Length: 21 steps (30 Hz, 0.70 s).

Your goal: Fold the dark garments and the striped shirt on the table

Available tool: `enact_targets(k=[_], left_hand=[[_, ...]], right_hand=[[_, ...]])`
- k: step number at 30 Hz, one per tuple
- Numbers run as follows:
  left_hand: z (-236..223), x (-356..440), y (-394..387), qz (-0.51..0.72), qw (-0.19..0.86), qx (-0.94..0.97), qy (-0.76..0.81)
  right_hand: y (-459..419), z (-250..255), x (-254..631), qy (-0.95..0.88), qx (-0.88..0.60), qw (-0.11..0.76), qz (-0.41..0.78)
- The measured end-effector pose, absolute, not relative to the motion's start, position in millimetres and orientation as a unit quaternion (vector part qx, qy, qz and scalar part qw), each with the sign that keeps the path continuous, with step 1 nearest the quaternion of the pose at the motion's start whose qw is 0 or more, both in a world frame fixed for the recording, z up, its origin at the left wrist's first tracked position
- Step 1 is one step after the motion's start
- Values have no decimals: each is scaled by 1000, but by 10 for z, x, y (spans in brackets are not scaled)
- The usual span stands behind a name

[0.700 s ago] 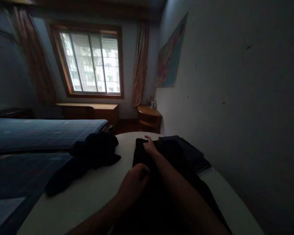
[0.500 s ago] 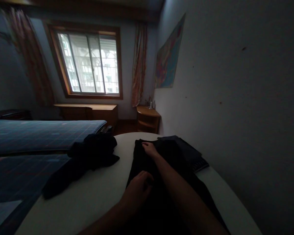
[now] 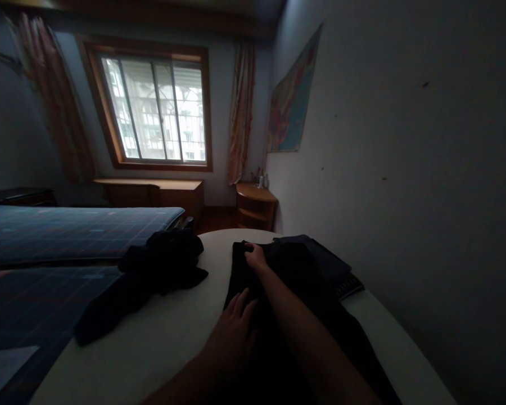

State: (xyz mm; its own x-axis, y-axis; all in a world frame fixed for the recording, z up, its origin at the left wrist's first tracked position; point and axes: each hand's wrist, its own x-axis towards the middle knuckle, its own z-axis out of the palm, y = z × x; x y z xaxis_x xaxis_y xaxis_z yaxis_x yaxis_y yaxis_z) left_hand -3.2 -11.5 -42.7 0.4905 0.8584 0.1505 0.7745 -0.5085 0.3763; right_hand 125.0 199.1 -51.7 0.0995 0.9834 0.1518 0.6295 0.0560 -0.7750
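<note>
A black garment (image 3: 287, 315) lies spread over the white round table (image 3: 160, 337), its kind hard to make out in the dim light. At its far left corner, my right hand (image 3: 256, 257) is closed, fingers pinching the cloth near the edge. Nearer to me, my left hand (image 3: 231, 329) rests on or just over the garment's left side with its fingers stretched apart. My right forearm crosses the middle of the cloth. To the left, a second dark garment (image 3: 160, 264) lies crumpled, partly over the table's edge.
Beyond the garment at the right is a dark flat item, seemingly a laptop (image 3: 331, 261), partly covered by cloth. A bed with a blue checked cover (image 3: 80, 230) stands left of the table. The wall (image 3: 405, 236) runs close along the right.
My left hand has gone from curled fingers to stretched-out ones over the garment. My right hand stays at the far corner, its wrist turned slightly.
</note>
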Motion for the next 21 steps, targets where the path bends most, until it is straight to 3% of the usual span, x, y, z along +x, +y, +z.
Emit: enact_targets(k=[9, 16, 21], left_hand=[[-328, 40, -226, 60, 130, 844, 516], [-418, -4, -247, 111, 141, 846, 502], [-440, 9, -267, 110, 146, 845, 502]], right_hand=[[2054, -425, 1177, -630, -676, 340, 177], [2153, -331, 1051, -666, -685, 263, 135], [2266, -337, 1058, -655, -702, 254, 118]])
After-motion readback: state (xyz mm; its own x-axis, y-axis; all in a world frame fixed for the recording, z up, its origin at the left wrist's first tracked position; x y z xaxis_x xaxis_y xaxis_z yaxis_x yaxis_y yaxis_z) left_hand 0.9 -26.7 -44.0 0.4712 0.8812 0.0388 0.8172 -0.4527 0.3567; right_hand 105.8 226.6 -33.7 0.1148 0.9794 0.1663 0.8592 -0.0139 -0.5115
